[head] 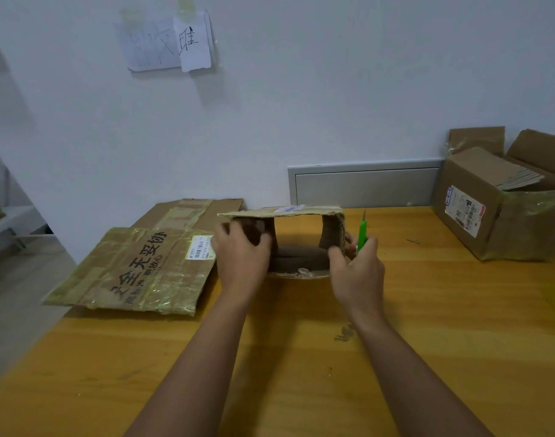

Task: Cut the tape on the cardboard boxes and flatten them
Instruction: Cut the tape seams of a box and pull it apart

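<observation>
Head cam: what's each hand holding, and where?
Left hand grips the small open brown cardboard box by its left wall; right hand holds its right wall plus a green-handled cutter.

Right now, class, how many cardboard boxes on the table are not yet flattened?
2. The small box stands open-ended between the left hand and right hand; the large box sits at the table's right edge. Others could be outside the picture.
</observation>
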Demonstrator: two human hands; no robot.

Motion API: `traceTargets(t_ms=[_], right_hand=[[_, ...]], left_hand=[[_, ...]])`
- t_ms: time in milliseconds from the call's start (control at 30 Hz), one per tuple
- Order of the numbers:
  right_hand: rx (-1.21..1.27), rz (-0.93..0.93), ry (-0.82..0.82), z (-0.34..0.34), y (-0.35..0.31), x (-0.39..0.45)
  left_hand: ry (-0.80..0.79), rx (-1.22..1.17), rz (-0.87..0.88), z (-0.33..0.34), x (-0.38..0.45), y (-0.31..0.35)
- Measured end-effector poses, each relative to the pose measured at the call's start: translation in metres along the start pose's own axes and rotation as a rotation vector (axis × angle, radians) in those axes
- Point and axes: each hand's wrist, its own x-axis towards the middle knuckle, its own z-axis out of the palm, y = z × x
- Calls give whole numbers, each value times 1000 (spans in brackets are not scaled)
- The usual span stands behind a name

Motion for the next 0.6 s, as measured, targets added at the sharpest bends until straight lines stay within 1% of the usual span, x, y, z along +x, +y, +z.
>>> traceTargets(t_ms=[33, 133, 267, 433, 500, 567, 600], right_hand=[[11, -5, 2, 1, -2, -1], [30, -12, -2, 4, -7, -4], [54, 2, -30, 5, -11, -5], [68, 4, -80, 4, -13, -3], [66, -9, -76, 3, -14, -1], [55, -31, -65, -1, -14, 2], [42, -44, -62, -3, -14, 4]], left_hand=[[11, 54, -34, 2, 2, -7], [-70, 90, -129, 5, 8, -19], [-105, 105, -152, 7, 17, -33], [-70, 12, -157, 8, 20, -39], [-42, -45, -130, 10, 20, -42], [-27, -147, -118, 11, 16, -44], [-38, -236, -155, 12, 13, -44]])
